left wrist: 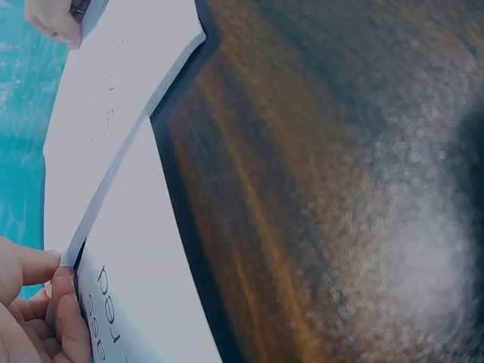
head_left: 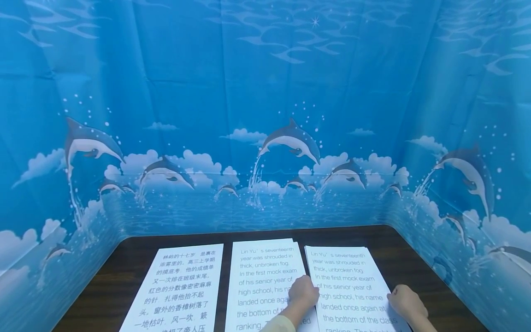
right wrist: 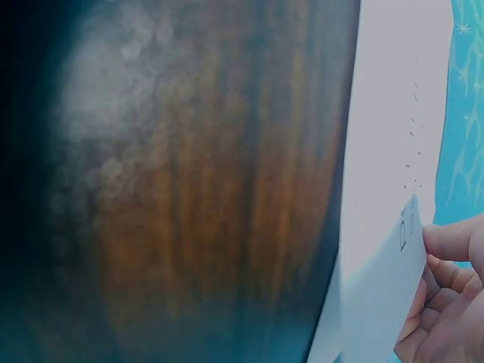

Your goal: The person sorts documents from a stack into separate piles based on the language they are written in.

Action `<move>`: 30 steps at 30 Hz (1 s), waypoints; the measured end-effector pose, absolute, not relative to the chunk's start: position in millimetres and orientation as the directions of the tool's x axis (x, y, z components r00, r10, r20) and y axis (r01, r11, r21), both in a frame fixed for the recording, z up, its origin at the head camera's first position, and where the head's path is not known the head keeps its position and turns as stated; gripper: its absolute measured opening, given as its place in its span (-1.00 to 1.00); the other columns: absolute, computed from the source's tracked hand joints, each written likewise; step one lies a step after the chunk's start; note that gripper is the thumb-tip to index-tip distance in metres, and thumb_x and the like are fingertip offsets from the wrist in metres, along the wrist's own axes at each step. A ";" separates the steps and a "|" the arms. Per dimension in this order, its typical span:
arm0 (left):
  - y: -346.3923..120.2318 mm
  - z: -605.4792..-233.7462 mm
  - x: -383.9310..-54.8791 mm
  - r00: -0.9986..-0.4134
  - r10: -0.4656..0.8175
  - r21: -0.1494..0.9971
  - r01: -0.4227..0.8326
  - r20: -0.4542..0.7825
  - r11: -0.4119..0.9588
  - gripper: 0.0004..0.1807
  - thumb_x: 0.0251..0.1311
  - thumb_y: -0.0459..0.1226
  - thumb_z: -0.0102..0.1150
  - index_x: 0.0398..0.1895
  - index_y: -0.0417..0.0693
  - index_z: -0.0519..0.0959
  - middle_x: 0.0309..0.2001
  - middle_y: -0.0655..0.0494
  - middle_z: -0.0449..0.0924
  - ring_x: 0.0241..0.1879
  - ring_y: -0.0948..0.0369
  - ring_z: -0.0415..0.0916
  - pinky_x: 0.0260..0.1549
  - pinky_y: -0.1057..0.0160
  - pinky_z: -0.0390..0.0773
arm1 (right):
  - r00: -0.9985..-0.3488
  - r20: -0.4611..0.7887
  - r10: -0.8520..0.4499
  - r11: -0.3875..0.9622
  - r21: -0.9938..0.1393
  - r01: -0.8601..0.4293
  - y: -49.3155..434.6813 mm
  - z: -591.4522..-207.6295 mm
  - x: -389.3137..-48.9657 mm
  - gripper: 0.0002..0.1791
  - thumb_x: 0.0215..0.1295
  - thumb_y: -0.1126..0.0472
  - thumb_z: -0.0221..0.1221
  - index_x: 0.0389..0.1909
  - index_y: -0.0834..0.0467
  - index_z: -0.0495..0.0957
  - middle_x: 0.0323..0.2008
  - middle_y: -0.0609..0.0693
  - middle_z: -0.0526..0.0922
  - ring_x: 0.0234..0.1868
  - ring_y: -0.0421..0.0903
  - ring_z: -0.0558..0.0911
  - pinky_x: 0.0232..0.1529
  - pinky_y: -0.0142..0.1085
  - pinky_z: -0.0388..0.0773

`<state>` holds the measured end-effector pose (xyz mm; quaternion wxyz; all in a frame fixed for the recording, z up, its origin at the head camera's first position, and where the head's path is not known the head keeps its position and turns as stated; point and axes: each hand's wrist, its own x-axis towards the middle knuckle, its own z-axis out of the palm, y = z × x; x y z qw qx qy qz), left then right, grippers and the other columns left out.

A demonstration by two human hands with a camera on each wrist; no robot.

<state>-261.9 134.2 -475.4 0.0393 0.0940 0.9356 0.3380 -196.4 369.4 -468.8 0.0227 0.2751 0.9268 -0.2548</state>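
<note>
Between my two hands lies a printed English sheet [head_left: 344,286], the top one of the right-hand paper stack. My left hand [head_left: 303,291] pinches its left edge, with thumb and fingers meeting on the paper in the left wrist view. On the opposite edge, my right hand [head_left: 408,302] pinches the sheet; the right wrist view shows the thumb [right wrist: 452,240] on the printed face and fingers curled behind. Part of the middle stack [head_left: 257,281], which bears the same English text, is covered by the left hand and forearm. The sheet's near end lies outside the head view.
A sheet with Chinese text [head_left: 178,286] lies at the left of the dark wooden table [head_left: 108,276]. Behind and at both sides hangs a blue curtain [head_left: 265,92] printed with dolphins, meeting the table's edges.
</note>
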 end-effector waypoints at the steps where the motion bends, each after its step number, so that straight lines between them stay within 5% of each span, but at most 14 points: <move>1: 134.0 -476.1 -261.9 -0.979 0.204 0.641 0.150 -0.010 0.753 -0.79 -0.02 -0.23 0.13 -0.52 -0.26 0.47 -0.69 0.07 0.33 -0.65 0.19 0.34 -0.58 0.20 0.42 | -0.846 -0.181 0.502 0.718 -0.458 0.524 369.1 -468.9 -196.6 -0.80 0.12 0.30 -0.01 -0.55 0.39 0.36 -0.63 0.10 0.40 -0.56 -0.01 0.41 -0.55 -0.20 0.30; 23: 123.4 -463.9 -259.4 -0.973 0.231 0.680 0.161 -0.012 0.715 -0.67 -0.02 -0.11 0.13 -0.44 -0.25 0.46 -0.65 0.07 0.35 -0.61 0.18 0.36 -0.52 0.18 0.43 | -0.798 -0.200 0.569 0.687 -0.417 0.595 376.0 -463.5 -194.6 -0.72 0.12 0.22 0.02 -0.49 0.43 0.39 -0.61 0.13 0.44 -0.55 0.02 0.43 -0.54 -0.15 0.36; 30: 109.8 -463.4 -264.9 -0.963 0.270 0.781 0.153 -0.021 0.606 -0.68 0.01 -0.07 0.10 -0.63 -0.13 0.40 -0.77 0.12 0.33 -0.79 0.29 0.25 -0.79 0.39 0.30 | -0.844 -0.209 0.494 0.729 -0.428 0.533 381.2 -456.4 -196.8 -0.61 0.13 0.10 0.03 -0.44 0.44 0.37 -0.59 0.12 0.44 -0.55 0.01 0.43 -0.56 -0.15 0.38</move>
